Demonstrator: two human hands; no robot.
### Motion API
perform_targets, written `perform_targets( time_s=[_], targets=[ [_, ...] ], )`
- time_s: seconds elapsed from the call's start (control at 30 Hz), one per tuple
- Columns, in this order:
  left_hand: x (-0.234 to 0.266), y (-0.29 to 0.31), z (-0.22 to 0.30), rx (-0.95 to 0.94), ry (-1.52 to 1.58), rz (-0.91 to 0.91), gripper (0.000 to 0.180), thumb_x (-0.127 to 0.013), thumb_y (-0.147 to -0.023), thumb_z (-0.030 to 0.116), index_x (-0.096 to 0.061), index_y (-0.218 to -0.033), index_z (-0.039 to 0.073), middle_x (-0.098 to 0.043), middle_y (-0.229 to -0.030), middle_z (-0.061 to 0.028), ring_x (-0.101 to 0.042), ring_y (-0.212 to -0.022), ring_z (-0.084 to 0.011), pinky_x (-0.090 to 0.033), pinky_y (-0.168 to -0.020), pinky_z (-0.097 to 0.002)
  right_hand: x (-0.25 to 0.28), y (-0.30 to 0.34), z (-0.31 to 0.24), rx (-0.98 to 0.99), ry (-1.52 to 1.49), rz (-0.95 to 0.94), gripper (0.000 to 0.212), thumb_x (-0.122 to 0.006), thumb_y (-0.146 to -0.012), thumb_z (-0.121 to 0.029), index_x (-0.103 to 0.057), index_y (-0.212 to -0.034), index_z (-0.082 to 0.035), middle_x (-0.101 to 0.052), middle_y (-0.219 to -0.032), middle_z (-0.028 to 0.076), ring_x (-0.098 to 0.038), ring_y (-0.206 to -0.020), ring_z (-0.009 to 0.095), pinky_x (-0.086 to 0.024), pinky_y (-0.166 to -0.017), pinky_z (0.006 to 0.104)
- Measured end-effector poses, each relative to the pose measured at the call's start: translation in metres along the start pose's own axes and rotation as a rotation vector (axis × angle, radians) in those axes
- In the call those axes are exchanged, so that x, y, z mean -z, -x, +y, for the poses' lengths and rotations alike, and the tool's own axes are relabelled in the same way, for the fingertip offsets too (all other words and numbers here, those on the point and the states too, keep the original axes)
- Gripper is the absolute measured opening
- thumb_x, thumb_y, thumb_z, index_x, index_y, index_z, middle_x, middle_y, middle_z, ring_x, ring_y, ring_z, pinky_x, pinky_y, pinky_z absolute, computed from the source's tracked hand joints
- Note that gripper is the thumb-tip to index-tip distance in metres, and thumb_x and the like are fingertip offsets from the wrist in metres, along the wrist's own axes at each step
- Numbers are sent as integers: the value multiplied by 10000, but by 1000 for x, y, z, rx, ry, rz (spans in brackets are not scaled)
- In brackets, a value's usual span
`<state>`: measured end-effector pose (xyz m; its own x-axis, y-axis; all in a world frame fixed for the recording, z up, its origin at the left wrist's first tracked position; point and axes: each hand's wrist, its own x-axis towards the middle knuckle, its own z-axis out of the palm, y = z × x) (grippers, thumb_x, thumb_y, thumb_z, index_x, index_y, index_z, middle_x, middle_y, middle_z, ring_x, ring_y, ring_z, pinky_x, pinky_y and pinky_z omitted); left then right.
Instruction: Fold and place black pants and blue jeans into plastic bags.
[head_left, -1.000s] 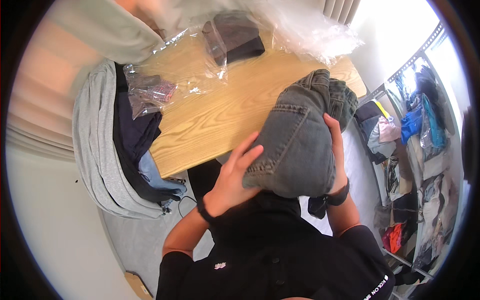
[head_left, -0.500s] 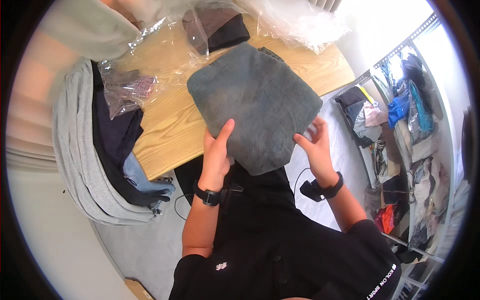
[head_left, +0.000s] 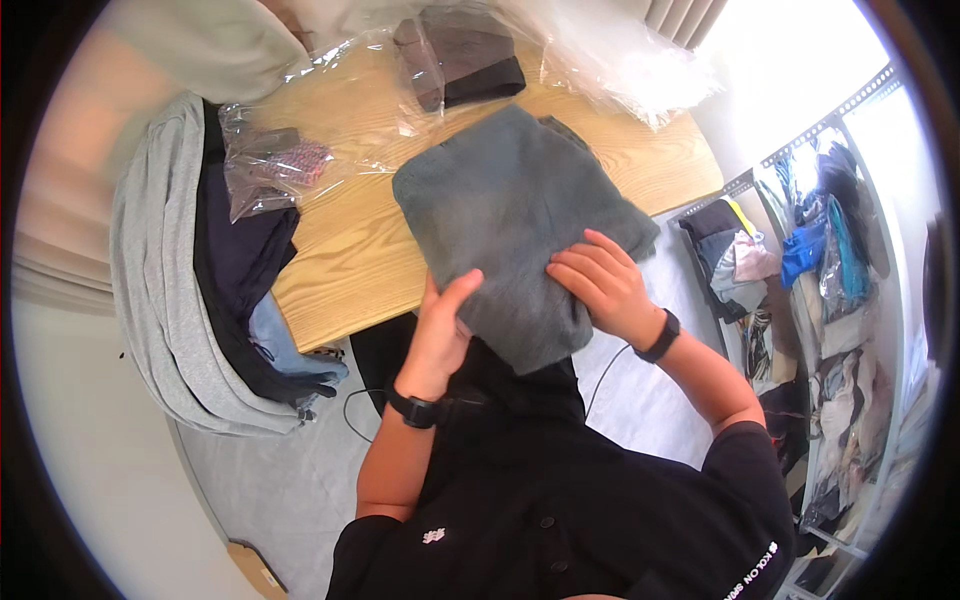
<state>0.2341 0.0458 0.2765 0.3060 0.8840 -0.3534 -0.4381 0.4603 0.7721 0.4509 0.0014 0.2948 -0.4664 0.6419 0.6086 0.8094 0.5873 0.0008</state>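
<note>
A folded grey-green cloth (head_left: pixel 510 220) with a soft, fuzzy surface is held over the front edge of the wooden table. My left hand (head_left: pixel 440 335) grips its near left edge, thumb on top and the other fingers hidden underneath. On the right part of the upper face lies my right hand (head_left: pixel 605 290), its fingers extended and close together. A darker layer of fabric (head_left: pixel 566 133) peeks out beyond the far edge of the cloth.
Clear plastic bags (head_left: pixel 340 120) are spread over the wooden table (head_left: pixel 350 260), near a brown and black folded fabric (head_left: pixel 470 60). Grey, black and blue garments (head_left: pixel 150 260) hang at the left edge. A metal rack (head_left: pixel 820 330) full of clothes stands right.
My right hand has moved from the cloth's right edge onto its upper face. The cloth has shifted slightly toward me, and my left hand still grips it.
</note>
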Motion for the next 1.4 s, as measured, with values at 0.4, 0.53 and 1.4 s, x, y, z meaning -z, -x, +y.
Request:
perform_targets(
  time_s=[0.4,0.53,1.4],
  targets=[
    [37,1,37,-219,-674,-405,607,-604,-685,-73,-462,-1272,-17,-540,-1231,-122,-520,-1116,-189,-386,-950,-283,64,-40,-31,-215,-167,-330,974,-776,-551,-342,-323,-1345,-3,-233,-1430,215,-231,-1327,370,-160,-1064,554],
    [16,4,49,-283,-678,-751,481,-581,-718,-109,-557,-1184,8,-585,-1192,-94,-530,-1109,-181,-392,-952,-297,57,-44,-25,-210,-153,-487,1085,-788,-509,-391,-261,-1367,14,-283,-1407,207,-260,-1323,351,-113,-1081,552],
    [-38,-183,125,-954,-1491,275,439,-668,-746,220,-475,-1092,32,-580,-960,-151,-605,-748,-320,-504,-672,-397,-18,94,-47,-780,-1144,-9,638,-771,-602,-337,-573,-1124,-28,-597,-1130,133,-561,-1060,302,-424,-904,383]
  ],
)
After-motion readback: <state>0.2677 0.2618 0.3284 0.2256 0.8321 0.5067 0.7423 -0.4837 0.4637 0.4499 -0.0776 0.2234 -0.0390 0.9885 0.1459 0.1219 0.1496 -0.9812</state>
